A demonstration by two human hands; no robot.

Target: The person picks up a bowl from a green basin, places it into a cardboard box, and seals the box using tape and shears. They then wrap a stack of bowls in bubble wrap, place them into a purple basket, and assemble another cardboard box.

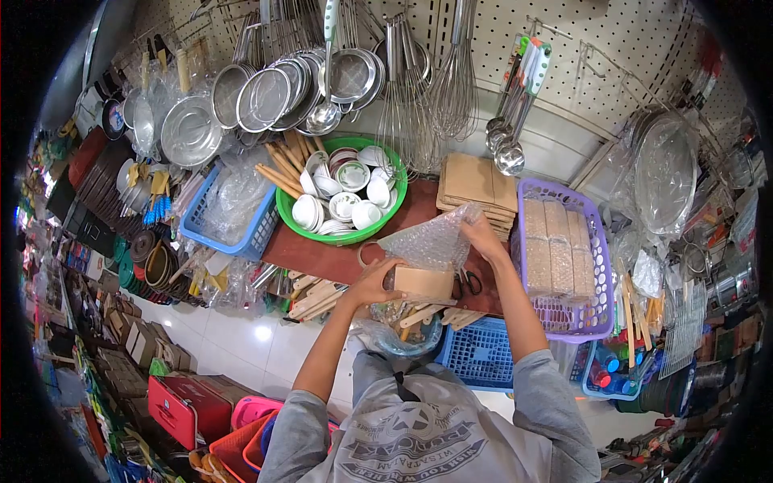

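Observation:
A small brown cardboard box sits near the front edge of the red-brown table, its left end gripped by my left hand. Clear bubble wrap rises behind and over the box. My right hand pinches the wrap's upper right corner and holds it up. Just right of the box lie black-handled scissors. Behind my left hand a ring-shaped edge shows, partly hidden, perhaps a tape roll.
A green basin of small white bowls stands behind left, beside a blue basket of plastic bags. Flat brown cartons are stacked at the back. A purple basket holds bubble-wrapped boxes. Whisks and strainers hang above.

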